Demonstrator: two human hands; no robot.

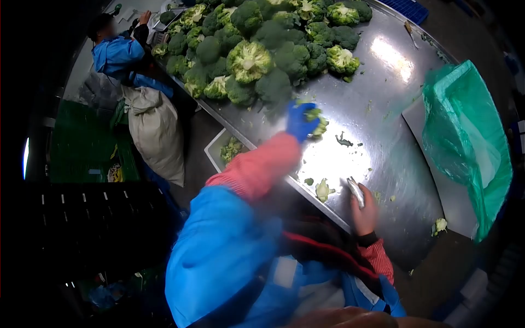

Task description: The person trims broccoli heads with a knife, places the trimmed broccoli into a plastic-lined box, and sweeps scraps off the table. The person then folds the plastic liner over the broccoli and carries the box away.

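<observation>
My left hand (301, 121), in a blue glove, is closed around a broccoli head (317, 123) just above the metal table. The glove is slightly blurred and hides part of the head. In my bare right hand (366, 212), near the table's front edge, a short silvery knife (356, 192) is gripped, its far end pointing up and left. Beside it lies a cut broccoli stem piece (324, 190). A large pile of broccoli heads (249, 61) covers the far part of the table, beyond my left hand.
A green plastic bag (465, 147) stands at the table's right side. Leaf scraps (344, 140) lie on the metal table (377, 104); another knife (411, 34) rests near its far edge. Below the left edge is a white bin (214, 148). A co-worker (116, 53) stands beyond a full sack (155, 131).
</observation>
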